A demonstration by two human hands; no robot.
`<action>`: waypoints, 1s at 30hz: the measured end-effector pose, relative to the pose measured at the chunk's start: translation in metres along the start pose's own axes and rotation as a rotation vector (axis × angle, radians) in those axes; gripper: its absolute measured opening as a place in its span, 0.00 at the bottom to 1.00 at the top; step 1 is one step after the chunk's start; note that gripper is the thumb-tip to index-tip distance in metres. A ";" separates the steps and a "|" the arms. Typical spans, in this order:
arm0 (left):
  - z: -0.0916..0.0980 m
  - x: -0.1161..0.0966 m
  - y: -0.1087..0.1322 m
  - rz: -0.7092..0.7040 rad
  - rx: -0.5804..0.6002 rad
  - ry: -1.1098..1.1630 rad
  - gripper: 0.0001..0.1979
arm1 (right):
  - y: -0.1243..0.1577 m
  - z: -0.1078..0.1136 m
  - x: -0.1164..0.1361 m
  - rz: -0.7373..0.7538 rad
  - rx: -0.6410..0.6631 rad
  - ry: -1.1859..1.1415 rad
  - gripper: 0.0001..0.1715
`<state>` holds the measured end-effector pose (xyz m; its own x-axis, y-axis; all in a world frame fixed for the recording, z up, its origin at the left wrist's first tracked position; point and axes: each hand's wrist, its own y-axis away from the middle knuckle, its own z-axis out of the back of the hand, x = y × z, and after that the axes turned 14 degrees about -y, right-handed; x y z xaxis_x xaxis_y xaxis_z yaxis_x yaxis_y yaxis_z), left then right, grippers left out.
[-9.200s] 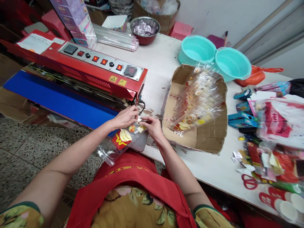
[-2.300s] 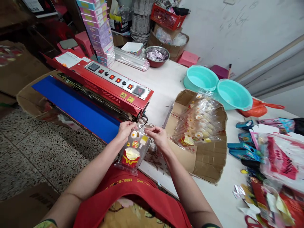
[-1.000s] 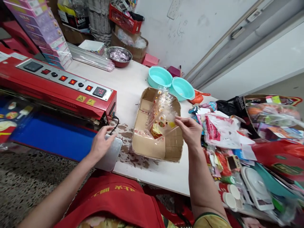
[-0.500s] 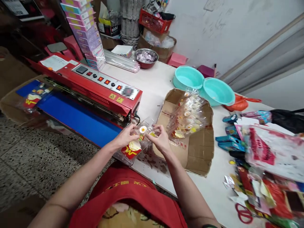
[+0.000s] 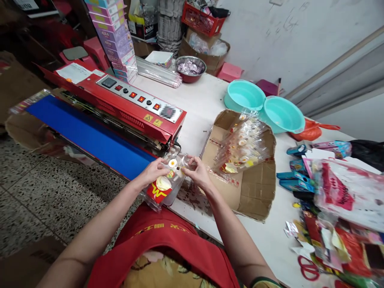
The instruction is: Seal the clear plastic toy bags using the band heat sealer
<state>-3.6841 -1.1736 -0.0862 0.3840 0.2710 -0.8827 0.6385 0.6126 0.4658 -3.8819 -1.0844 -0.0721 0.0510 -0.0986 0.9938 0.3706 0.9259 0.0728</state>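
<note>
Both of my hands grip one clear plastic packet filled with small toy food pieces and a red card. My left hand pinches the packet's top left edge. My right hand pinches its top right edge. The packet hangs just in front of the right-hand mouth of the red sealing machine, over the near end of its blue belt. An open cardboard box to the right holds a stack of several similar packets.
Two teal basins stand behind the box. A metal bowl and stacked purple boxes are at the back. Assorted toy packaging and red scissors crowd the table's right side.
The earlier packet rode off along the blue belt to the left and is gone from view. My right hand took a new packet from the box, and both hands brought it to the machine's mouth.
</note>
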 end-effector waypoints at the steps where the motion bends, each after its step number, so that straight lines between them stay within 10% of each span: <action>1: 0.000 0.001 -0.002 0.004 -0.036 -0.042 0.24 | 0.000 -0.002 -0.003 0.011 -0.003 -0.005 0.16; 8: 0.001 0.007 -0.007 0.021 -0.227 -0.351 0.21 | 0.004 -0.013 -0.014 0.042 -0.004 0.028 0.16; 20: 0.000 0.011 0.003 -0.099 -0.189 -0.206 0.19 | -0.001 -0.026 -0.020 -0.013 -0.115 0.009 0.16; 30: 0.014 0.019 0.007 -0.043 0.006 0.027 0.21 | 0.001 -0.014 -0.002 -0.255 0.199 -0.352 0.26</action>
<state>-3.6633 -1.1745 -0.0991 0.3384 0.2646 -0.9030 0.6583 0.6192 0.4281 -3.8692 -1.0886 -0.0748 -0.3480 -0.2339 0.9079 0.1443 0.9435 0.2983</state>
